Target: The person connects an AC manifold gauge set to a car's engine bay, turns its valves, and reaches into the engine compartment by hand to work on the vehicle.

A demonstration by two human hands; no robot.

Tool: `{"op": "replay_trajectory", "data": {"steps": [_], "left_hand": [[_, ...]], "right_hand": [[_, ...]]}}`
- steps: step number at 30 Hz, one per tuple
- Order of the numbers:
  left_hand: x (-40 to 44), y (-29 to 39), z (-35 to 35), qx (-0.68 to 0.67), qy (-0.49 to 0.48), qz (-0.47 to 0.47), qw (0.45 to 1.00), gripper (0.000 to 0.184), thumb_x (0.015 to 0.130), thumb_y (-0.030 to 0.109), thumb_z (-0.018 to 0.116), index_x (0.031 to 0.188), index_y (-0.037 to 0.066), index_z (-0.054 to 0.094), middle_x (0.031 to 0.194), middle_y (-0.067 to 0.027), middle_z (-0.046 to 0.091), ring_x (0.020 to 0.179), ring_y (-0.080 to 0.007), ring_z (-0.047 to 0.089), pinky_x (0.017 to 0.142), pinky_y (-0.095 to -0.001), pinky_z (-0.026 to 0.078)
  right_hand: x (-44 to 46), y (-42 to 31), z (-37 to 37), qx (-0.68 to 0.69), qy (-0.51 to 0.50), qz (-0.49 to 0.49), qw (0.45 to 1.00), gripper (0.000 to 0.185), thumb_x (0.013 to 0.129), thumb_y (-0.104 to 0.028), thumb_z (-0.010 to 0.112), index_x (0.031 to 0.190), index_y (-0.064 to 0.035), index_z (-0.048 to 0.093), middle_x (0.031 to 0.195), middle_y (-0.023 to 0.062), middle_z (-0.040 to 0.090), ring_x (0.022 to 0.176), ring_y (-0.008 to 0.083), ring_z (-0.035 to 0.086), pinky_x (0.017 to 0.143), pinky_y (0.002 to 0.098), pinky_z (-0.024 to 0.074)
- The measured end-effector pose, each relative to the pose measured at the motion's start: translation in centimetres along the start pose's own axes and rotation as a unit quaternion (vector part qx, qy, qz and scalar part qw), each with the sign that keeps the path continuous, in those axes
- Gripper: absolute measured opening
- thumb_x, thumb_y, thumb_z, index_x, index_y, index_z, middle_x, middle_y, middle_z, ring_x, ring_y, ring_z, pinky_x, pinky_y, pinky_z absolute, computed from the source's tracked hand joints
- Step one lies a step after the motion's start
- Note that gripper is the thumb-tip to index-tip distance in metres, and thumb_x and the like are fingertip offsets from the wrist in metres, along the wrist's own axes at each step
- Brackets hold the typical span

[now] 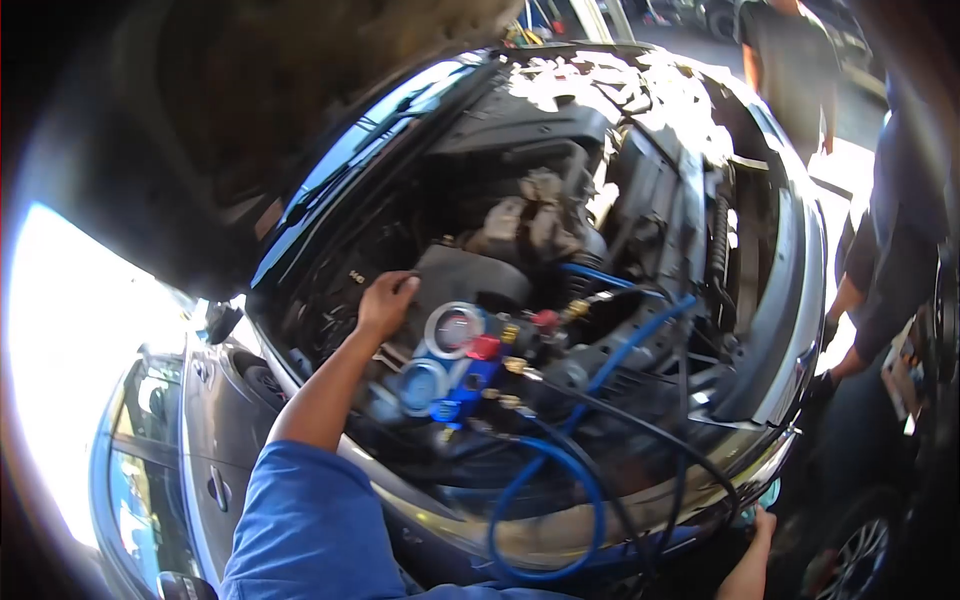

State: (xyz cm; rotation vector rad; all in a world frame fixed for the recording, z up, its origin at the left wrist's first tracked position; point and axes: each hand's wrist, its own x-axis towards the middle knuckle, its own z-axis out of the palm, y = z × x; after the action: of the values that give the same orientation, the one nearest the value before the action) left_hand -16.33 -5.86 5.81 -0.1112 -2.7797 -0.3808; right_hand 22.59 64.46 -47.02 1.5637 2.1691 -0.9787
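In the open engine bay, my left hand point(385, 305) is at the left edge of a dark box-shaped cover point(470, 275). Its thumb and fingers are slightly apart, with nothing visible between them; contact with the cover is unclear. Just right of that hand sits a manifold gauge set point(470, 385) with two round dials and a red knob. A blue hose point(632, 345) and black hoses run from its fittings. At the lower right, beyond the front bumper, my right hand point(762, 525) is closed around a teal object point(768, 495), its kind unclear.
The raised hood point(230, 100) hangs over the upper left. Sunlight glares off the far fender side. One person point(795, 65) stands at the back right; another person's dark sleeve point(885, 285) is near the bumper. A grey car point(225, 430) stands at left.
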Motion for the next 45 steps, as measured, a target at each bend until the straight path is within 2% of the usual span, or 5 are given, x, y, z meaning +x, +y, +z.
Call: {"op": "replay_trajectory", "data": {"steps": [5, 16, 22, 41, 45], "left_hand": [[5.7, -8.3, -3.4, -0.301, -0.180, -0.067, 0.934, 0.051, 0.100, 0.050, 0.059, 0.125, 0.007, 0.072, 0.115, -0.0129, 0.073, 0.099, -0.0233, 0.070, 0.092, -0.0384, 0.053], [15.8, -18.3, 0.1, -0.088, -0.185, 0.082, 0.975, 0.048, 0.095, 0.045, 0.066, 0.114, 0.003, 0.076, 0.117, -0.0234, 0.073, 0.113, -0.0398, 0.068, 0.098, -0.0460, 0.052], [21.1, -18.3, 10.3, 0.019, -0.288, 0.113, 0.951, 0.047, 0.094, 0.043, 0.066, 0.113, 0.001, 0.076, 0.117, -0.0225, 0.073, 0.114, -0.0397, 0.068, 0.101, -0.0455, 0.052], [19.6, -17.1, 18.0, 0.145, -0.268, 0.013, 0.953, 0.050, 0.093, 0.041, 0.057, 0.114, 0.000, 0.075, 0.125, -0.0267, 0.069, 0.121, -0.0416, 0.065, 0.105, -0.0487, 0.051], [19.4, -16.8, 17.6, 0.134, -0.267, 0.013, 0.954, 0.051, 0.093, 0.042, 0.056, 0.114, -0.001, 0.075, 0.124, -0.0275, 0.068, 0.120, -0.0418, 0.065, 0.105, -0.0489, 0.051]], "right_hand": [[-4.6, 3.9, -8.9, 0.107, 0.119, -0.123, 0.979, 0.047, 0.101, -0.038, 0.059, 0.093, 0.0079, 0.069, 0.068, 0.0158, 0.067, 0.065, 0.0293, 0.067, 0.058, 0.0425, 0.0526], [-36.9, -17.4, -23.9, 0.186, 0.285, -0.312, 0.887, 0.043, 0.106, -0.032, 0.059, 0.134, 0.0011, 0.060, 0.104, 0.0040, 0.065, 0.081, 0.0095, 0.057, 0.072, 0.0259, 0.0491], [-60.3, -38.1, -12.1, 0.052, 0.141, -0.430, 0.890, 0.037, 0.095, -0.021, 0.067, 0.126, -0.0008, 0.063, 0.106, 0.0187, 0.072, 0.099, 0.0306, 0.072, 0.090, 0.0409, 0.0539], [-61.3, -47.8, -8.6, -0.292, -0.021, -0.760, 0.580, 0.022, 0.082, -0.021, 0.068, 0.097, -0.0058, 0.059, 0.087, 0.0145, 0.068, 0.076, 0.0302, 0.068, 0.066, 0.0434, 0.0529], [-61.8, -47.5, -9.3, -0.272, -0.019, -0.714, 0.645, 0.026, 0.083, -0.023, 0.068, 0.101, -0.0056, 0.059, 0.088, 0.0145, 0.066, 0.080, 0.0302, 0.067, 0.070, 0.0417, 0.0532]]}}
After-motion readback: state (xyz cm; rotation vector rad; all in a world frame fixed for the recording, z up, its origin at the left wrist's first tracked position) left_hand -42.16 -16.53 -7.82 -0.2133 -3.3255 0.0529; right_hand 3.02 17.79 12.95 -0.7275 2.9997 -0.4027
